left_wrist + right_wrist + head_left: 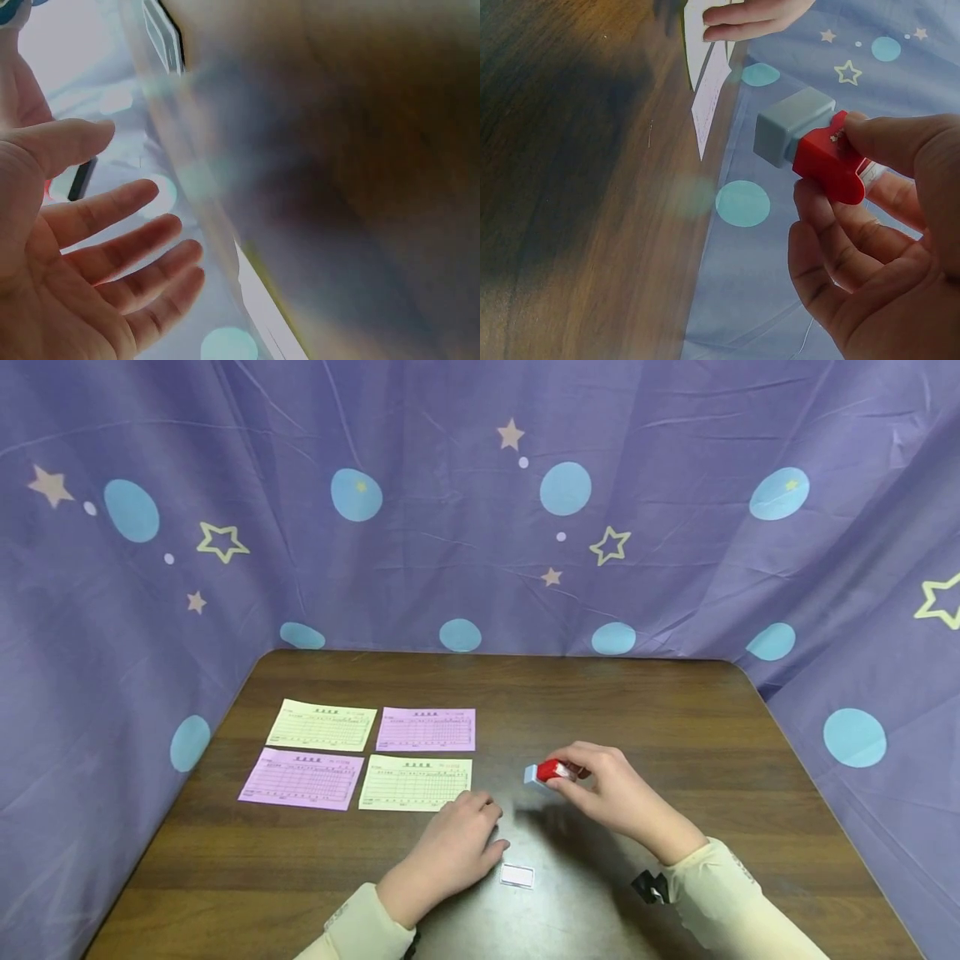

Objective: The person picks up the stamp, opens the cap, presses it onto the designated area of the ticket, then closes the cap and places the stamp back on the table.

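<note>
My right hand (607,781) pinches a small red stamp (829,161) between thumb and fingers, raised over the table. Its light blue block end (791,127) points left, away from the palm. In the head view, my left hand (459,839) lies low over the table, overlapping the lower right corner of the near light green form slip (412,781). Its fingers (142,274) are spread and hold nothing in the left wrist view. Just right of the left thumb is a small flat white rectangle with a dark edge (517,876).
Three more printed slips lie at the left: a far light green slip (322,725), a far purple slip (426,729) and a near purple slip (302,778). Purple curtains (465,585) with stars and blue spots surround the brown wooden table (600,693).
</note>
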A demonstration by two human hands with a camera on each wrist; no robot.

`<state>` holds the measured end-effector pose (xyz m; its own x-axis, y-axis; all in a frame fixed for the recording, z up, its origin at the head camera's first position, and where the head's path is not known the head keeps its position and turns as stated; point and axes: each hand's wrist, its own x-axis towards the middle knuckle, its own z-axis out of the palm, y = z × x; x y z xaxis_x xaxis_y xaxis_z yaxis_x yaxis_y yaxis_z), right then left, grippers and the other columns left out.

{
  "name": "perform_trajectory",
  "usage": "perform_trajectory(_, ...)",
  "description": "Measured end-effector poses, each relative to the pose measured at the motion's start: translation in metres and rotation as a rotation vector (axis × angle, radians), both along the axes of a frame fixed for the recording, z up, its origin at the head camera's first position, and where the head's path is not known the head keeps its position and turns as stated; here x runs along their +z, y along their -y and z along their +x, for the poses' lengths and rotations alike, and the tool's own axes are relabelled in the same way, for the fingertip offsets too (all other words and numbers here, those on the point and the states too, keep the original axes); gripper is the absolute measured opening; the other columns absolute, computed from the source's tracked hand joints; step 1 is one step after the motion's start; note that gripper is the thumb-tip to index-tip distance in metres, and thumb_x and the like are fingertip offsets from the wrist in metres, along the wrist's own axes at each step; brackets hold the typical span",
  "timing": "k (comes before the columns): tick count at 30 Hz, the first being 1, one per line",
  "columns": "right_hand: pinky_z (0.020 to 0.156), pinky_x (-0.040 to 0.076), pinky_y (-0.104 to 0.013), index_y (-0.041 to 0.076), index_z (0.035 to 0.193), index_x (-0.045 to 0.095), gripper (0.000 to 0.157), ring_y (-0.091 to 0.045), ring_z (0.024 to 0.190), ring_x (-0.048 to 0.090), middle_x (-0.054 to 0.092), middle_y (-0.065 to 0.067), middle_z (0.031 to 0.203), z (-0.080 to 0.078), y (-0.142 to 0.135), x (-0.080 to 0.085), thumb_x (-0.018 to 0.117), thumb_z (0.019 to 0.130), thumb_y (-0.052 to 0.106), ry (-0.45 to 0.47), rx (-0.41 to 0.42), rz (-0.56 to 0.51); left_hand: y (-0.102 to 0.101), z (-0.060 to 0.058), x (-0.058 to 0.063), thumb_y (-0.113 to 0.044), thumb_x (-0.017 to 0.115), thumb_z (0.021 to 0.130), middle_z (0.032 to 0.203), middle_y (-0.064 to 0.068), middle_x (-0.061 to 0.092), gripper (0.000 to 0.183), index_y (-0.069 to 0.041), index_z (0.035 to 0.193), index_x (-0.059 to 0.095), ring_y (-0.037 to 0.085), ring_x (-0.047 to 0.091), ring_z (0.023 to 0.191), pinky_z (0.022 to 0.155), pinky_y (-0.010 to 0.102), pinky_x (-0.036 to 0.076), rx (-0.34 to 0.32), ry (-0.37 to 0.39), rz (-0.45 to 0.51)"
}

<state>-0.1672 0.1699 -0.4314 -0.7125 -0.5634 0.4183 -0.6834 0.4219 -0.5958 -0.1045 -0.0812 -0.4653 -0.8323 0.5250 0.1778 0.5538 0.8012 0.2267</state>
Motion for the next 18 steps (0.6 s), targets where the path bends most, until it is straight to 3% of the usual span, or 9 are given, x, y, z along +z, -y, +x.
perform_trajectory(12,0.071,0.057,-0.027,0.009,0.104,0.074,0.018,-0.006,0.079,0.062,0.068,0.011,0.093,-0.001,0.002,0.001,0.081,0.087,0.006,-0.01,0.02,-0.007,0.032,-0.011,0.01,-0.022,0.08,0.085,0.109,0.024,0.066,0.024,0.001,0.089,0.072,0.041,0.063,0.092,0.081,0.054,0.052,0.119,-0.004,0.043)
perform_trajectory(18,0.071,0.057,-0.027,0.009,0.103,0.074,0.018,-0.006,0.079,0.062,0.068,0.01,0.093,-0.002,0.002,0.001,0.081,0.087,0.006,-0.006,0.024,-0.013,0.045,-0.015,0.013,-0.024,0.08,0.086,0.106,0.022,0.066,0.029,0.002,0.094,0.072,0.04,0.064,0.088,0.076,0.053,0.053,0.167,-0.019,0.0)
